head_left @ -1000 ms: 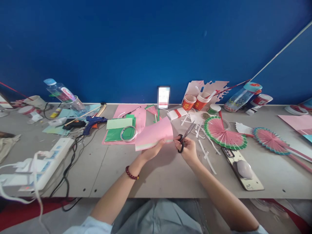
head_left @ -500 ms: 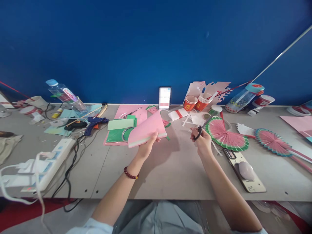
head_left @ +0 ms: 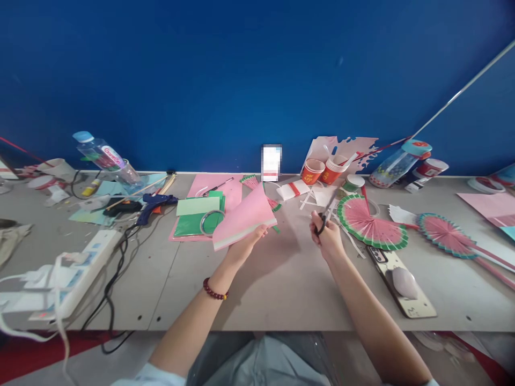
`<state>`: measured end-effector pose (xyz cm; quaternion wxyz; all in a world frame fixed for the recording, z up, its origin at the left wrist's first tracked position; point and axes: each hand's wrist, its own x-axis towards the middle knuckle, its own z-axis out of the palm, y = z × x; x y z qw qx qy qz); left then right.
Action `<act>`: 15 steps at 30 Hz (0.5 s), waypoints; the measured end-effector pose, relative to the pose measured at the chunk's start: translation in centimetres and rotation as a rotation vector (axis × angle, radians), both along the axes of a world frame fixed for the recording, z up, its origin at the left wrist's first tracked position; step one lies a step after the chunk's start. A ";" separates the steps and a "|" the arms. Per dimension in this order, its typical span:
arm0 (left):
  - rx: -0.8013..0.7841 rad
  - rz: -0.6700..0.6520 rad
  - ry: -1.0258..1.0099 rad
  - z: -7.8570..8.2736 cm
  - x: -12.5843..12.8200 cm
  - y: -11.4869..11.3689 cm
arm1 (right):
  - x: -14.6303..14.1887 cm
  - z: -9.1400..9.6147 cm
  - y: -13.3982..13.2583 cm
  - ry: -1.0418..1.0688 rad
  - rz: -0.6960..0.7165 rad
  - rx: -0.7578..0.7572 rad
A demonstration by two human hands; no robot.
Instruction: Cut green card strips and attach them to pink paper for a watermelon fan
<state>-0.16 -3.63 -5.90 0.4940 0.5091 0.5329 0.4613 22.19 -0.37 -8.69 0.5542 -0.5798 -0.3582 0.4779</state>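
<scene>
My left hand (head_left: 246, 244) grips a sheet of pink paper (head_left: 245, 214) by its lower edge, where a white and pale green strip shows. The sheet is held above the table, slightly curved. My right hand (head_left: 328, 236) is closed round the dark handles of a pair of scissors (head_left: 322, 222), whose blades point up and away, apart from the paper. Behind the sheet lie a roll of clear tape (head_left: 207, 228), green paper (head_left: 189, 225) and a pale green strip (head_left: 198, 206). Right of the scissors rests a pleated watermelon fan (head_left: 372, 225).
A blue glue gun (head_left: 155, 205) and a white power strip (head_left: 90, 268) with cords lie left. Red paper cups (head_left: 311, 171) stand at the back near a lit phone screen (head_left: 271, 162). A second fan (head_left: 446, 235) and a phone (head_left: 418, 303) under a mouse (head_left: 404, 282) lie right.
The pink sheet has tilted and sunk a little in my left hand, which has turned more palm-up. My right hand with the scissors has shifted slightly left and down.
</scene>
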 end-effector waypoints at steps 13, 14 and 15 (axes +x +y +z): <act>0.097 -0.085 0.017 -0.1 0.6 -0.8 | -5.3 1.7 -4.7 0.044 0.758 -0.053; 0.078 -0.097 0.008 -0.3 0.6 -0.8 | -5.2 1.7 -4.7 0.041 0.768 -0.061; 0.052 -0.106 0.002 -0.4 0.6 -0.8 | -5.2 1.7 -4.7 0.037 0.773 -0.067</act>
